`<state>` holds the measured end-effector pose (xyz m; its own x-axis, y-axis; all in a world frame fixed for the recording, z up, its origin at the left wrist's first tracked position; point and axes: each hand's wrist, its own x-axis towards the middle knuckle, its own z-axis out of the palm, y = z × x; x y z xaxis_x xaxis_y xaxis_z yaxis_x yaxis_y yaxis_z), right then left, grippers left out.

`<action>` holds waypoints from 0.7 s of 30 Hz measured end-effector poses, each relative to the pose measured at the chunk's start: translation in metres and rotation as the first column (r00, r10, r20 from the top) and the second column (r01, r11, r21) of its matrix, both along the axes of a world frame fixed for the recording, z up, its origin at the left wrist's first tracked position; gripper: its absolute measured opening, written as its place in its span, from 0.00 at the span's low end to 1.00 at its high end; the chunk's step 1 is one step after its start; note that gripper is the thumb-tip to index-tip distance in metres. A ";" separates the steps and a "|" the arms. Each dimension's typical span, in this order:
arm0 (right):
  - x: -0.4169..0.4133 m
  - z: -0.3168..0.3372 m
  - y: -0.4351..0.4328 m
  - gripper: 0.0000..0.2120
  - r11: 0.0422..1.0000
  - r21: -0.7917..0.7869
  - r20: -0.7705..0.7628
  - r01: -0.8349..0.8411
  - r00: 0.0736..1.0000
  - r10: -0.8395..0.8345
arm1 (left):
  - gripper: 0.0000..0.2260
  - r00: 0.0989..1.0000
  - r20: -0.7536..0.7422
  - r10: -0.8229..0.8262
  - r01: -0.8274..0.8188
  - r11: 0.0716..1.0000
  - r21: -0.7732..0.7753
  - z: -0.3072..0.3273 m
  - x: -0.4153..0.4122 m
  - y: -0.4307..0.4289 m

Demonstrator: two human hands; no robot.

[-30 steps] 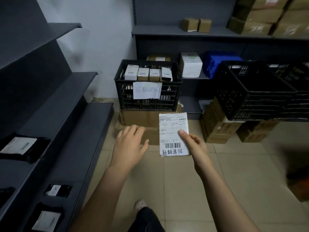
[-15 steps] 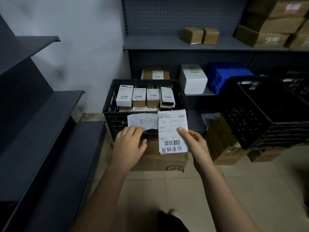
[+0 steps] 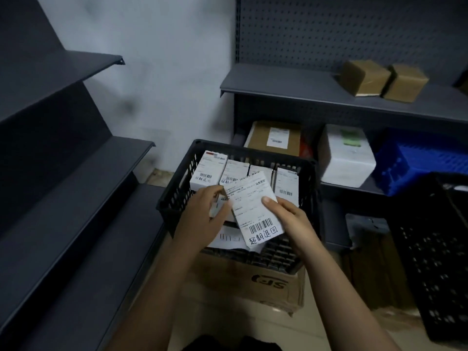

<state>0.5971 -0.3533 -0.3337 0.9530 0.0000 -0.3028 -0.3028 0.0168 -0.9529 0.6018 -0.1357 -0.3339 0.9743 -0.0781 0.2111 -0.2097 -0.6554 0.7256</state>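
- Right hand (image 3: 291,221) pinches labelled box (image 3: 253,206), tilted over crate (image 3: 175,196); not yet in.
- Left hand (image 3: 202,221) grips small box (image 3: 217,208) inside crate, likely clearing a slot.
- Four boxes (image 3: 209,171) already filed behind.

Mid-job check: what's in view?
labelled box: 1, white, over the crate
crate: 1, black, centre, on the carton
standing boxes: 4, white-labelled, crate's back row
small box: 1, pale, crate front
carton: 1, brown, under the crate
little boxes: 2, brown, upper shelf
parcels: 2, brown and white, lower shelf
bin: 1, blue, lower shelf
second crate: 1, black, far right
left hand: 1, grips the small box
right hand: 1, holds the labelled box
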 end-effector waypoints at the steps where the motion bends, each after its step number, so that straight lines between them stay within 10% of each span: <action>1: 0.009 0.000 0.000 0.24 0.999 0.009 -0.014 -0.043 0.999 0.043 | 0.18 0.999 -0.050 0.006 -0.010 0.997 -0.083 -0.001 0.009 -0.001; 8: 0.077 -0.015 0.000 0.20 0.987 0.007 -0.092 -0.158 0.983 0.158 | 0.22 0.899 -0.419 -0.126 -0.112 0.860 -0.498 -0.022 0.082 -0.005; 21: 0.167 -0.068 0.020 0.21 0.955 -0.141 -0.333 0.262 0.896 -0.295 | 0.12 0.813 -0.577 -0.076 -0.165 0.920 -0.354 -0.074 0.183 0.005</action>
